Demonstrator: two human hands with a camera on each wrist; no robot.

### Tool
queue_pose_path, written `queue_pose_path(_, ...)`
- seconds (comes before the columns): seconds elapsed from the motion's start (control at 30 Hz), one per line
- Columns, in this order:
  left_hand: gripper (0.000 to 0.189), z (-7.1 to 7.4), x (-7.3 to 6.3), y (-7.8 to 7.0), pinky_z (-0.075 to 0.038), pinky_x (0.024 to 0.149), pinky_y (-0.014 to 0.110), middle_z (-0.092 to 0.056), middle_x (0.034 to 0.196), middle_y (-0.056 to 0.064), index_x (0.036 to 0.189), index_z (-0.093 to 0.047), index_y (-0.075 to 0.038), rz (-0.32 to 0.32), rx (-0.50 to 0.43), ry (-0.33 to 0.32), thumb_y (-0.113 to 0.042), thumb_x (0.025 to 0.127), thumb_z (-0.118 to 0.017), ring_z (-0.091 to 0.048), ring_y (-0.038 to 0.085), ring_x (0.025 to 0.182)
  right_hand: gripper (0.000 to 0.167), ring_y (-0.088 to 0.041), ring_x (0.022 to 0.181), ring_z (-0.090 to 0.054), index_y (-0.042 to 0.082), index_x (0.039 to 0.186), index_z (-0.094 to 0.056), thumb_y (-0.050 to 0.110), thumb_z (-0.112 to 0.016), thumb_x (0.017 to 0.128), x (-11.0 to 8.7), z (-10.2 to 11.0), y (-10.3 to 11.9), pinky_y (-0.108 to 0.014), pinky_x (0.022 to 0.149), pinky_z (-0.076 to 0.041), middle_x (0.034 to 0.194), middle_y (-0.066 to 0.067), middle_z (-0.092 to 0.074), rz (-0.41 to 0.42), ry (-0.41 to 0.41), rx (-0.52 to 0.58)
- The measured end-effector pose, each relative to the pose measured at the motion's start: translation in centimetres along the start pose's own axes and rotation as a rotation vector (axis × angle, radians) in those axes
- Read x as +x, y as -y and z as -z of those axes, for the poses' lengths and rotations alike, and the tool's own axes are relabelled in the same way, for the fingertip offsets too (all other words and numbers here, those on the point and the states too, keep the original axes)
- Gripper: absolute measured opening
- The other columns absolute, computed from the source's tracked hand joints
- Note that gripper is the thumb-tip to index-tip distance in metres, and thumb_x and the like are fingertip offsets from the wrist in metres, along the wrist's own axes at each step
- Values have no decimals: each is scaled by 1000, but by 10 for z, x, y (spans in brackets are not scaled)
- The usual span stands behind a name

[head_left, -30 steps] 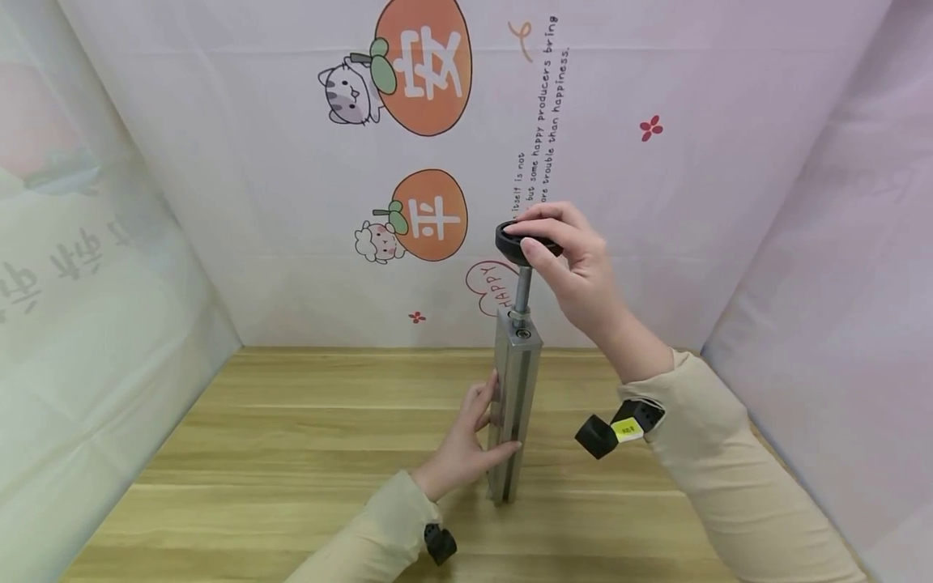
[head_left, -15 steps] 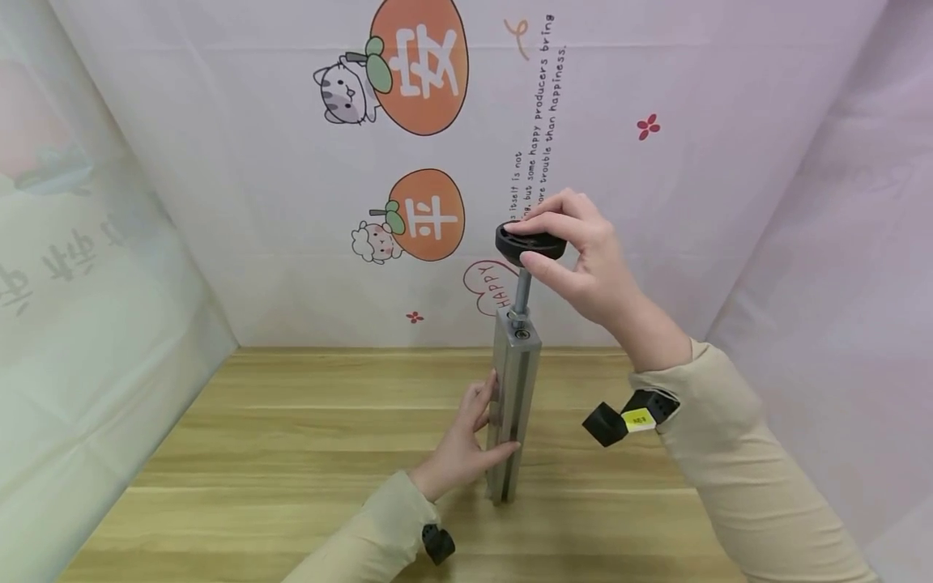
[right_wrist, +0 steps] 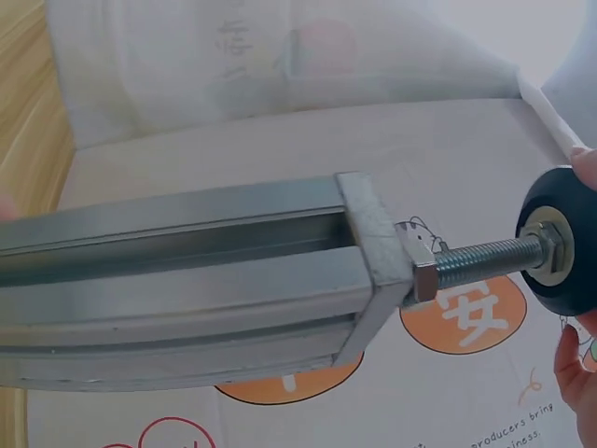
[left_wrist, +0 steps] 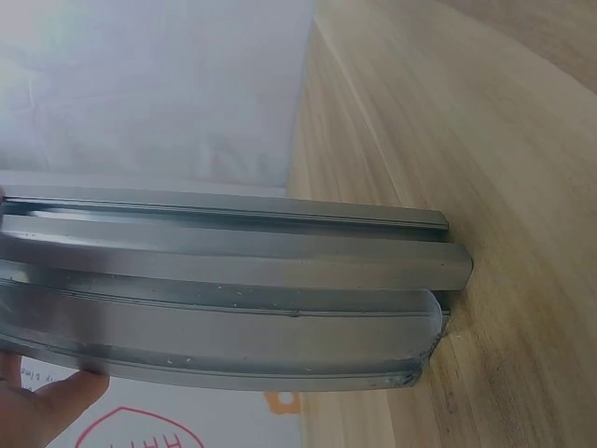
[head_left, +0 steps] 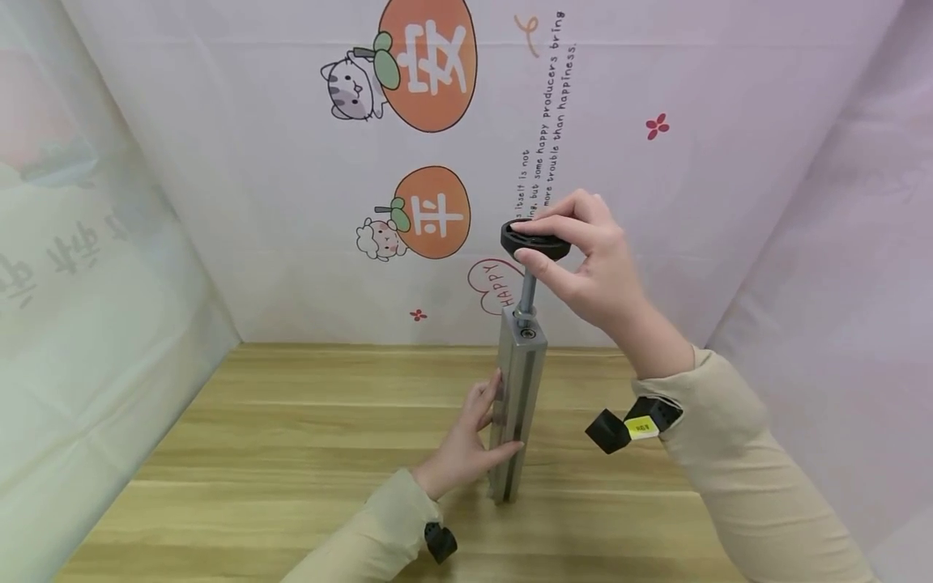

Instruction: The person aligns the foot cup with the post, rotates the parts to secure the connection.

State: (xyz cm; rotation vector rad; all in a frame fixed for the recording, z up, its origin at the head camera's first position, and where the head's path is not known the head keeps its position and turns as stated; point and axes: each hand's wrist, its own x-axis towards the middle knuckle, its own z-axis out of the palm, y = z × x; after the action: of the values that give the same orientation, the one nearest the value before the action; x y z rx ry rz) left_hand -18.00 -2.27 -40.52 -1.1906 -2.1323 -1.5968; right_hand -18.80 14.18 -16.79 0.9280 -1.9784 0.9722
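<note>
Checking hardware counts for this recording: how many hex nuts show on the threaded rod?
2, both in the right wrist view: one nut beside the metal end plate, the other nut at the black disc. Any inside those parts would be hidden.

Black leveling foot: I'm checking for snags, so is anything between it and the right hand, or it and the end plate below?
Nothing visible separates the right hand from the black leveling foot; they touch. Between foot and end plate stand only its threaded rod and a hex nut.

Wood-grain tabletop (head_left: 277,453); pale back wall (head_left: 605,178), printed orange fruits (head_left: 433,212); pale side walls (head_left: 824,267).
</note>
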Motion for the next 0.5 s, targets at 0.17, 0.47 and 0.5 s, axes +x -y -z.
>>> queue_pose_path(0.17,107,0,0,1,-45,97,54,-34,130,19,152,-1,-33,-29,-4,-7,3,80,-71,-40,27,120,26,-25,88,-39,-1,98,-74,10,-76,74,0,-5,-1,-26,74,-27,89,-18,-54,92,-61,-83)
queue_pose_path(0.47,108,-1,0,-2,-44,98,54,-34,130,17,153,-2,-31,-4,-15,0,3,78,-72,-39,21,121,28,-32,78,-38,-2,94,-74,15,-79,73,1,-7,0,-28,68,-27,81,-17,-51,185,-108,-209)
queue_pose_path(0.5,108,-1,0,-2,-44,97,54,-34,130,17,153,-2,-31,-6,-15,-2,3,78,-72,-38,21,121,28,-33,77,-38,-2,94,-74,16,-79,73,1,-7,1,-29,67,-27,80,-16,-51,196,-113,-231)
